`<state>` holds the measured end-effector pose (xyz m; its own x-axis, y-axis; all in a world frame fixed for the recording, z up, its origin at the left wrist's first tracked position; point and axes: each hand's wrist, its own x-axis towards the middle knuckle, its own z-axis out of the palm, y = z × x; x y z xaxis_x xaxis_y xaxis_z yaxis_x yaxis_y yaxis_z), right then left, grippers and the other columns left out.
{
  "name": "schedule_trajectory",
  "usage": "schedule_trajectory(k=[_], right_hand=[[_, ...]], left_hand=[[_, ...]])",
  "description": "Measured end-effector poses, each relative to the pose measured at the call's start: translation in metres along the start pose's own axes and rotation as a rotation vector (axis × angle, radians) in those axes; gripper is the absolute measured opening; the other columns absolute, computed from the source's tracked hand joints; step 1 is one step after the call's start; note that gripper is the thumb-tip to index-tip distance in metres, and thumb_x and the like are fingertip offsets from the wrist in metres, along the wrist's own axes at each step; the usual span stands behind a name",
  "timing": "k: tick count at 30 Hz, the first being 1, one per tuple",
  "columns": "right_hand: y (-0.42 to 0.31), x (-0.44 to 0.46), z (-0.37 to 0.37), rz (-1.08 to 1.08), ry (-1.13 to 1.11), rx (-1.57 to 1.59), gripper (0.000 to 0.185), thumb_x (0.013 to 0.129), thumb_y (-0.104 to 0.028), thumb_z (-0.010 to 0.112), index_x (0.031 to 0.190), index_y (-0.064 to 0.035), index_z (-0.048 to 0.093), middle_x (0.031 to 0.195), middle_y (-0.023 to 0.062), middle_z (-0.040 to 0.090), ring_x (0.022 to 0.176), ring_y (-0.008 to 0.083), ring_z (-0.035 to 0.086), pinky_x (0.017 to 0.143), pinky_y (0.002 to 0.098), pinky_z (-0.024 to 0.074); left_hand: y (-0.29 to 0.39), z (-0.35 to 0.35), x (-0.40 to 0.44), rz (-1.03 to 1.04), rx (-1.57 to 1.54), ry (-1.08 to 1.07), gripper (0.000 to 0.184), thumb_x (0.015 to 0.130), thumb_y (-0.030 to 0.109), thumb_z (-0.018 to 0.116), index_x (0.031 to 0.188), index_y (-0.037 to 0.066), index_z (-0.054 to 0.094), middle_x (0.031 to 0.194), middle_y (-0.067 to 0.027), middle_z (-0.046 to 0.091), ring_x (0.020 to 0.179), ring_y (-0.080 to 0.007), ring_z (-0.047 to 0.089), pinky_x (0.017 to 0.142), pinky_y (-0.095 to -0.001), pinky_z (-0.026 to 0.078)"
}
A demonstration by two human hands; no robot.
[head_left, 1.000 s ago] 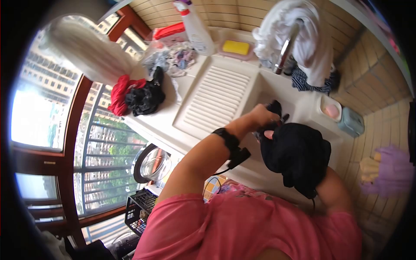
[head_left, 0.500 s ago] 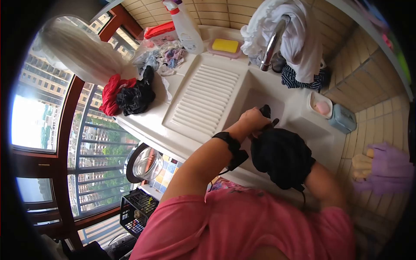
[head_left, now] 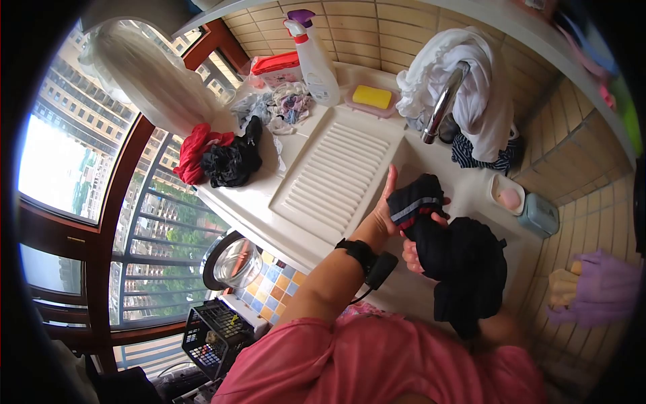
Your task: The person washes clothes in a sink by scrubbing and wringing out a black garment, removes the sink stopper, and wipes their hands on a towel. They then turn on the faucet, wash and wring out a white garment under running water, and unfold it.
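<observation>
Over the sink [head_left: 471, 190], the left hand [head_left: 385, 210] presses up against striped dark fabric [head_left: 416, 200], thumb raised, while the right hand [head_left: 415, 256] grips the bulky black garment [head_left: 468, 259]! Beside them, there's the ribbed washboard [head_left: 340, 172]. Behind it, a yellow sponge [head_left: 372, 97] near an upright spray bottle [head_left: 316, 74]; white cloth [head_left: 488, 87] hangs by the faucet [head_left: 445, 108]. Far left, a red cloth [head_left: 195, 155] touches a crumpled black cloth [head_left: 232, 163] on the surface [head_left: 249, 202].

Garment [head_left: 468, 249] at left hand [head_left: 385, 210] and right hand [head_left: 412, 257], over the sink [head_left: 404, 296]
Ahead-left of the left hand, washboard [head_left: 343, 172], then bundle [head_left: 232, 161] beyond; ahead, sponge [head_left: 372, 97]; ahead-right, tap [head_left: 443, 111] before clothes [head_left: 484, 94]. Ahead-right of the right hand, soap [head_left: 509, 198].
</observation>
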<state>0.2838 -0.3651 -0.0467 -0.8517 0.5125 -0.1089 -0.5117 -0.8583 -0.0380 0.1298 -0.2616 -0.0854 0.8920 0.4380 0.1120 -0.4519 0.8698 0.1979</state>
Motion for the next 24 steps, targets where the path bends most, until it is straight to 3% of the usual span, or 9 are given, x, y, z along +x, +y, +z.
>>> schedule_trajectory(k=[3, 6, 7, 9, 12, 16, 19, 21, 24], right_hand=[[0.012, 0.0, -0.02, -0.07, -0.077, 0.098, 0.086, 0.085, -0.077, 0.058, 0.131, -0.0053, 0.051, 0.095, 0.0095, 0.057, 0.082, 0.026, 0.055, 0.068, 0.0378, 0.0469], [0.023, 0.001, 0.006, -0.24, -0.041, 0.158, 0.075, 0.091, -0.067, 0.058, 0.128, -0.0013, 0.051, 0.088, 0.0079, 0.055, 0.075, 0.0211, 0.052, 0.065, 0.0353, 0.0453], [0.023, 0.001, 0.011, -0.257, -0.029, 0.16, 0.076, 0.091, -0.067, 0.058, 0.128, -0.0007, 0.049, 0.087, 0.0077, 0.055, 0.075, 0.0212, 0.052, 0.064, 0.035, 0.0453], [0.017, -0.001, 0.016, -0.175, 0.03, 0.088, 0.074, 0.091, -0.067, 0.06, 0.124, -0.0013, 0.053, 0.086, 0.0076, 0.056, 0.076, 0.0206, 0.054, 0.063, 0.034, 0.0464], [0.019, -0.018, 0.024, -0.168, 0.051, 0.019, 0.069, 0.089, -0.063, 0.06, 0.121, -0.0019, 0.054, 0.086, 0.008, 0.057, 0.076, 0.0215, 0.055, 0.064, 0.0346, 0.0471], [0.025, -0.046, 0.031, -0.276, 0.12, -0.174, 0.063, 0.088, -0.058, 0.061, 0.118, -0.0028, 0.056, 0.086, 0.0085, 0.058, 0.077, 0.0227, 0.056, 0.065, 0.0355, 0.048], [0.027, -0.057, 0.035, -0.361, 0.203, -0.44, 0.058, 0.086, -0.054, 0.062, 0.115, -0.0034, 0.057, 0.086, 0.0089, 0.058, 0.078, 0.0237, 0.057, 0.066, 0.0361, 0.0487], [0.026, -0.061, 0.037, -0.422, 0.267, -0.687, 0.055, 0.086, -0.051, 0.063, 0.114, -0.0038, 0.058, 0.086, 0.0091, 0.059, 0.078, 0.0243, 0.058, 0.067, 0.0366, 0.0492], [0.022, -0.064, 0.045, -0.523, 0.338, -1.115, 0.05, 0.084, -0.047, 0.064, 0.111, -0.0044, 0.059, 0.086, 0.0095, 0.059, 0.078, 0.0252, 0.059, 0.068, 0.0372, 0.0499]], left_hand=[[0.015, 0.018, -0.002, 0.088, -0.048, 0.014, 0.121, 0.072, 0.098, 0.042, 0.156, 0.012, 0.037, 0.151, -0.0142, 0.05, 0.141, -0.0323, 0.047, 0.12, -0.0473, 0.034], [0.017, 0.055, -0.011, 0.158, 0.423, 0.156, 0.133, 0.064, 0.1, 0.046, 0.159, 0.008, 0.028, 0.154, -0.0157, 0.046, 0.14, -0.0308, 0.049, 0.119, -0.0458, 0.037], [0.016, 0.064, -0.012, 0.197, 0.469, 0.07, 0.122, 0.071, 0.09, 0.06, 0.156, 0.008, 0.031, 0.149, -0.0155, 0.05, 0.136, -0.0299, 0.052, 0.116, -0.0445, 0.04], [0.023, 0.067, -0.016, 0.109, 0.77, 0.241, 0.096, 0.077, 0.066, 0.079, 0.143, 0.006, 0.045, 0.137, -0.0137, 0.058, 0.125, -0.0269, 0.059, 0.109, -0.0409, 0.047], [0.016, 0.093, -0.008, 0.074, 0.817, 0.535, 0.055, 0.077, 0.037, 0.088, 0.112, 0.007, 0.059, 0.104, -0.0076, 0.067, 0.095, -0.0184, 0.067, 0.083, -0.033, 0.055], [0.018, 0.094, -0.001, -0.162, 1.062, 0.709, 0.033, 0.076, 0.023, 0.085, 0.093, 0.004, 0.063, 0.082, -0.0064, 0.067, 0.071, -0.0174, 0.066, 0.066, -0.0336, 0.054], [0.011, 0.085, 0.006, -0.234, 1.272, 0.738, 0.027, 0.076, 0.02, 0.082, 0.088, 0.002, 0.065, 0.081, -0.0063, 0.067, 0.07, -0.0171, 0.065, 0.065, -0.034, 0.053], [0.004, 0.071, 0.009, -0.184, 1.383, 0.73, 0.028, 0.074, 0.023, 0.081, 0.083, -0.001, 0.068, 0.077, -0.0079, 0.067, 0.068, -0.0176, 0.065, 0.064, -0.0347, 0.052], [-0.003, 0.061, 0.017, -0.461, 1.788, 0.85, 0.04, 0.069, 0.033, 0.082, 0.083, -0.003, 0.07, 0.074, -0.0179, 0.069, 0.069, -0.0249, 0.069, 0.067, -0.0379, 0.055]])
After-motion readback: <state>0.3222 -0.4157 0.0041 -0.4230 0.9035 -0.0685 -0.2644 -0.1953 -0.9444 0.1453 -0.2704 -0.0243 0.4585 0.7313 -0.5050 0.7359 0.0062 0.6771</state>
